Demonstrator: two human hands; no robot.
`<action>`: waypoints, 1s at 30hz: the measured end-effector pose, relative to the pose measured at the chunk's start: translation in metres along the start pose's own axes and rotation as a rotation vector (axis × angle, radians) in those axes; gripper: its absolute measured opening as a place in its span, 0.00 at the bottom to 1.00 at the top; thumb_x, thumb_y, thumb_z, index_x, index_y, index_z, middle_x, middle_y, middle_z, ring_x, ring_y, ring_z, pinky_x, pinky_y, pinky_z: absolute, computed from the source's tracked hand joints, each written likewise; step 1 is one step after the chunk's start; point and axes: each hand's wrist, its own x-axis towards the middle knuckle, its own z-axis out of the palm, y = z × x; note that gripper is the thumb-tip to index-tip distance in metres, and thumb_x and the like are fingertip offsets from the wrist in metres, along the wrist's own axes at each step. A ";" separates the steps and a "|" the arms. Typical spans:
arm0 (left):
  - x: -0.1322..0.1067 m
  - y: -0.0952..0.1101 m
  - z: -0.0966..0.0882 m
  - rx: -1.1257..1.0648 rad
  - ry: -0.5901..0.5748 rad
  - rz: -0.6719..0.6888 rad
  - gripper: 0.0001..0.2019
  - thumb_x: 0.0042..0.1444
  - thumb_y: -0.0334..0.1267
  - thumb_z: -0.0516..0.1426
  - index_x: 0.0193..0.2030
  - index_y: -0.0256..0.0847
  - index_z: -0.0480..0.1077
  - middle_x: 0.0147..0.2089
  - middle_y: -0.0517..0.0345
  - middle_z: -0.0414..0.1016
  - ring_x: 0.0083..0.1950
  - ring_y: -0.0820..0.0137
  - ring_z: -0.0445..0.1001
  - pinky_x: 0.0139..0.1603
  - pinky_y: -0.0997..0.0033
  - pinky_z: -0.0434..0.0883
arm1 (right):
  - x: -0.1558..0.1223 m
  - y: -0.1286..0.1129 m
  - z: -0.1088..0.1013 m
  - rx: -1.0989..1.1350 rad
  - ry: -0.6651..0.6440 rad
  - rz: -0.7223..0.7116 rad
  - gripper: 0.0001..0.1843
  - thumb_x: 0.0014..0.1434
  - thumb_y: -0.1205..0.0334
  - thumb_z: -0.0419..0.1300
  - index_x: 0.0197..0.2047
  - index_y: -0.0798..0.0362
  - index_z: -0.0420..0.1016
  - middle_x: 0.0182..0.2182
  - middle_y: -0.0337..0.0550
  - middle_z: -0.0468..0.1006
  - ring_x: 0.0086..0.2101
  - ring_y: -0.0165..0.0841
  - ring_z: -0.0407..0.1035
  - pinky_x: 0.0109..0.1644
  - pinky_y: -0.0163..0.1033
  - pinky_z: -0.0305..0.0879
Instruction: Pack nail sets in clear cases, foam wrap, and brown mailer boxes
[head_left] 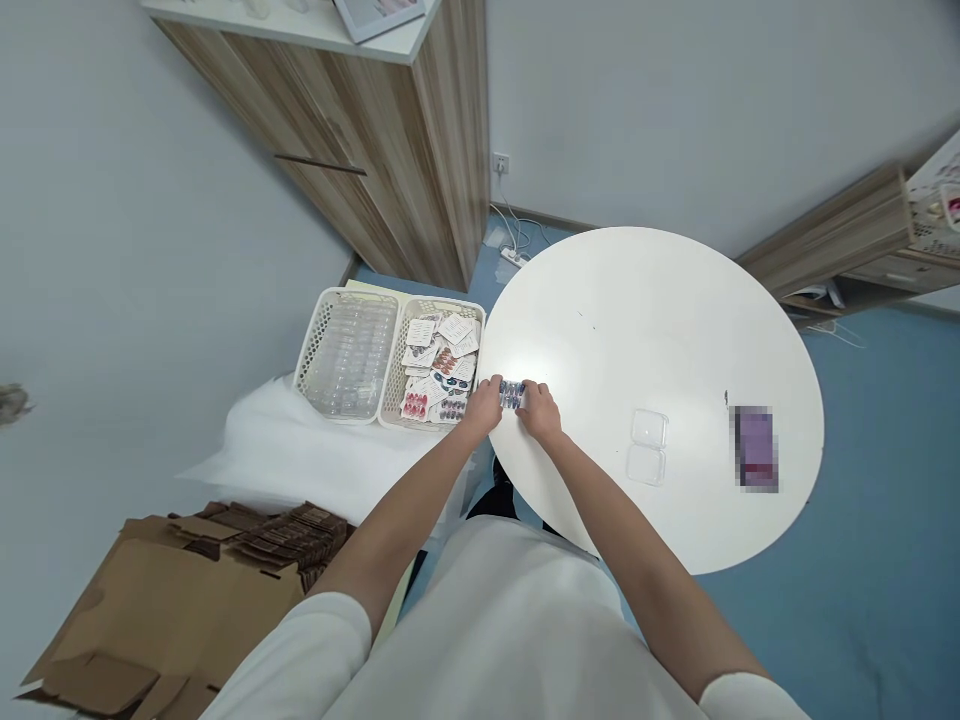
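Both of my hands meet at the left edge of a round white table [660,330]. My left hand [486,402] and my right hand [538,408] pinch a small card of dark press-on nails [512,392] between them, holding it on the tabletop. A white perforated basket [433,362] full of similar nail cards sits just left of my hands, off the table. An open clear plastic case [649,446] lies on the table to the right of my right hand.
A second white basket [346,352] holds clear plastic cases. A blurred purple item [754,448] lies at the table's right side. Flattened cardboard boxes [187,590] are stacked at lower left. A wooden cabinet [390,150] stands behind, with a power strip [514,255] on the blue floor.
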 end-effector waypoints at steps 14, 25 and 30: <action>-0.025 0.023 0.018 -0.209 0.102 0.336 0.30 0.46 0.29 0.56 0.57 0.40 0.51 0.47 0.50 0.65 0.47 0.62 0.66 0.43 0.65 0.65 | -0.049 0.047 -0.018 0.342 0.115 -0.137 0.37 0.47 0.67 0.55 0.59 0.49 0.46 0.45 0.46 0.61 0.38 0.34 0.62 0.44 0.43 0.64; -0.048 0.113 0.055 -0.255 0.045 0.484 0.31 0.45 0.30 0.57 0.57 0.42 0.53 0.46 0.53 0.65 0.42 0.66 0.68 0.42 0.67 0.66 | -0.110 0.133 -0.063 0.350 0.206 -0.110 0.35 0.49 0.66 0.54 0.59 0.45 0.46 0.45 0.45 0.62 0.38 0.34 0.63 0.40 0.43 0.65; -0.058 0.164 0.084 -0.181 -0.026 0.496 0.30 0.45 0.34 0.58 0.57 0.42 0.53 0.45 0.54 0.65 0.41 0.67 0.68 0.39 0.68 0.66 | -0.138 0.194 -0.089 0.320 0.170 -0.114 0.34 0.48 0.63 0.56 0.58 0.45 0.49 0.44 0.44 0.63 0.39 0.35 0.63 0.42 0.45 0.64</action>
